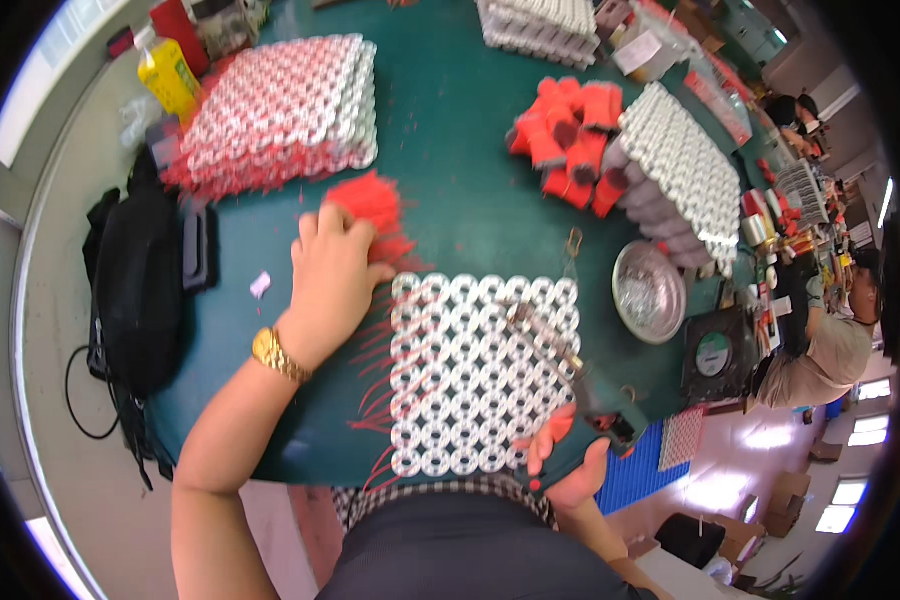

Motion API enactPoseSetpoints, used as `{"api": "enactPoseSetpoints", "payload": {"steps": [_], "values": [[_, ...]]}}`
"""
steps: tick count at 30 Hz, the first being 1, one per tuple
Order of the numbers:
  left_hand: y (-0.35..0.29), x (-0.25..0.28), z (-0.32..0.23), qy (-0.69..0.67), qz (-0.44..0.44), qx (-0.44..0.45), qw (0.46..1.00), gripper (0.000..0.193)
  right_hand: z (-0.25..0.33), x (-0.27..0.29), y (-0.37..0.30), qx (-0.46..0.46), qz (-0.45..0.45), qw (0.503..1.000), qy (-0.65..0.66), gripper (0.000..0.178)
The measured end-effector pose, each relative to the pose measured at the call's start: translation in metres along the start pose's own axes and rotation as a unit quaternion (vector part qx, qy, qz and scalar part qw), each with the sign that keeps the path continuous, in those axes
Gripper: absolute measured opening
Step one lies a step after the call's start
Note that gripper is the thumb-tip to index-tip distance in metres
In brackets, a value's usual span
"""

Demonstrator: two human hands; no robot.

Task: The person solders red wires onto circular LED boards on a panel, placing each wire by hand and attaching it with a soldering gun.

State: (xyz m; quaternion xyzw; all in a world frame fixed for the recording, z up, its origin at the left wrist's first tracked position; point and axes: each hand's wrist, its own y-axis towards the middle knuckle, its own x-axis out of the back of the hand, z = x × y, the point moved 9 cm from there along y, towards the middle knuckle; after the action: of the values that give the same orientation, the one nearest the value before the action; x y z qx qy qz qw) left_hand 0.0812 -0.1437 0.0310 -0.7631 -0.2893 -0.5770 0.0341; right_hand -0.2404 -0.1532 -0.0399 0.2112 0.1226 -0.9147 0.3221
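A white panel of ring-shaped parts (pixel 483 375) lies flat before me near the table's front edge, with thin red wires sticking out along its left side. My left hand (pixel 330 265), a gold watch on its wrist, has its fingers curled at the edge of a bundle of short red wires (pixel 370 200). What is between its fingertips is hidden. On the panel's right side, my right hand (pixel 568 462) grips the dark handle of a soldering gun (pixel 602 402). The tool's metal nose slants up and left over the rings.
Stacked ring panels stand at the back left (pixel 280 115) and right (pixel 680 165), the left one bristling with red wires. Red bundles (pixel 570 140) lie beside the right stack. A metal bowl (pixel 650 292) and a black reel (pixel 712 352) sit right; a black bag (pixel 135 290) left.
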Motion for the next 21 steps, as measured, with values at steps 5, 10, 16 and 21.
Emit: {"api": "enactPoseSetpoints", "payload": {"steps": [5, 10, 16, 21], "values": [[-0.005, 0.000, 0.005, -0.002, -0.070, -0.019, 0.997, 0.018, -0.007, -0.004, 0.005, -0.033, 0.020, 0.998, 0.057, 0.074], [-0.013, -0.009, 0.001, 0.006, -0.064, -0.029, 0.998, 0.013, -0.014, -0.001, 0.002, -0.051, 0.041, 0.996, 0.065, 0.075], [-0.020, -0.014, -0.018, 0.100, -0.092, -0.055, 0.989, 0.013, -0.006, -0.008, 0.007, -0.011, 0.067, 0.990, 0.122, 0.075], [-0.021, -0.015, -0.009, 0.058, -0.124, -0.050, 0.989, 0.010, -0.001, -0.013, 0.017, 0.012, 0.020, 0.998, 0.054, 0.069]]}}
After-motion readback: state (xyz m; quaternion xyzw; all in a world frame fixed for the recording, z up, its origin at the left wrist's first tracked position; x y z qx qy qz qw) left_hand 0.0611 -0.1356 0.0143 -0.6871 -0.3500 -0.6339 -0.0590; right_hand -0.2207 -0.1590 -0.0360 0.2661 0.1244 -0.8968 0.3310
